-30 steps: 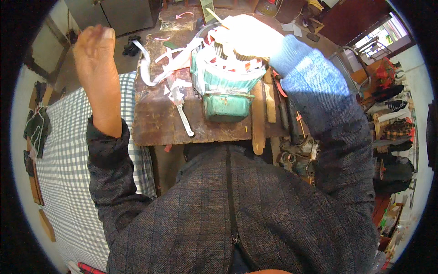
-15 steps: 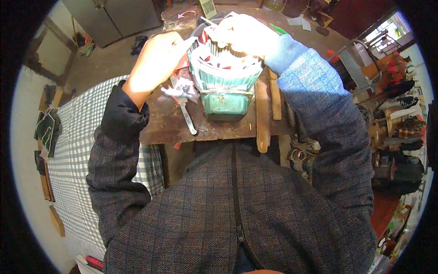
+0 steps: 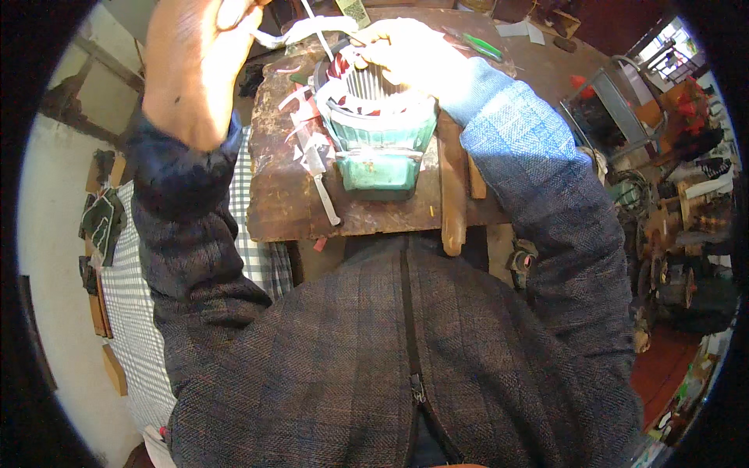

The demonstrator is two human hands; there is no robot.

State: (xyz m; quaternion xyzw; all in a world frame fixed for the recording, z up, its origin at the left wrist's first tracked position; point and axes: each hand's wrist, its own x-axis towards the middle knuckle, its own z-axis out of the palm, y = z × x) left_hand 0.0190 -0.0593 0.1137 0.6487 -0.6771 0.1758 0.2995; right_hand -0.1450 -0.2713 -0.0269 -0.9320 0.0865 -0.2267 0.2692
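Observation:
My left hand (image 3: pixel 207 47) is raised at the upper left, partly cut off by the frame's edge, its fingers closed on one end of a thin pale strip (image 3: pixel 308 30). That strip runs across to my right hand (image 3: pixel 409 58), whose fingers are curled over the far rim of a ribbed, pale green container (image 3: pixel 378 136). Bright light washes out the right hand, and its fingertips pinch near the strip's other end. Red and white scraps (image 3: pixel 351 100) lie inside the container. Left of it, a knife (image 3: pixel 324 195) with a pale handle rests among white scraps.
The container stands on a worn wooden table (image 3: pixel 281 210). Two wooden pieces (image 3: pixel 451 187) lie to its right, and a green tool (image 3: pixel 482 47) lies behind. A checked cloth (image 3: pixel 136 312) covers a surface at left. A metal-framed chair (image 3: pixel 605 109) stands at right.
My left hand has moved up and to the left, away from the container, drawing the pale strip out between both hands. My right hand stays at the container's far rim.

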